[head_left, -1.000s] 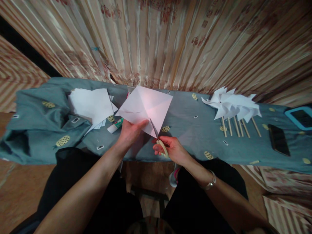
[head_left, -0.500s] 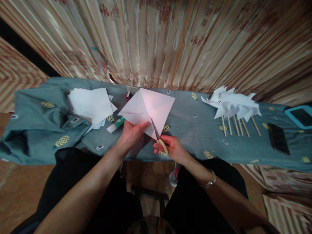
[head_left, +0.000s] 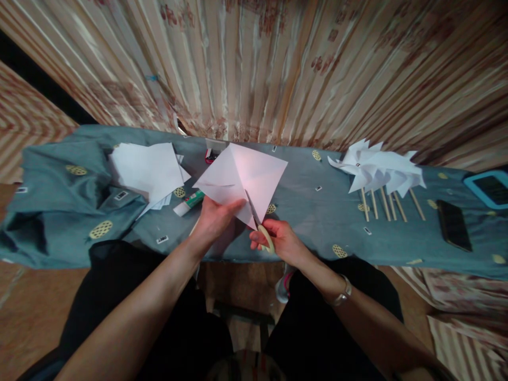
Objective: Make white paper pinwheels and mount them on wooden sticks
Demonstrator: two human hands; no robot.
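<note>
A white square of paper [head_left: 260, 172], creased along its diagonals, is turned with one corner toward me. My left hand [head_left: 216, 216] grips its lower left side, thumb on top and fingers hidden underneath. A slit runs in from the left corner. My right hand [head_left: 280, 239] has its fingers through the cream handles of a pair of scissors [head_left: 265, 238]. The blades lie at the near corner along the crease, their tips pointing toward the paper's middle. Beside my left hand lies a green and white tube [head_left: 190, 203].
White paper sheets [head_left: 148, 169] are piled on the left. Several paper pinwheels on sticks [head_left: 384, 166] lie on the right, near a dark phone [head_left: 454, 225] and a blue-framed device [head_left: 490, 189]. A small red box [head_left: 211, 155] sits behind the paper. A grey-green cloth [head_left: 305, 227] covers the table.
The scissor blades have closed further, and a cut now parts the paper's near corner. The paper has shifted slightly to the right. Both hands stay nearly in place.
</note>
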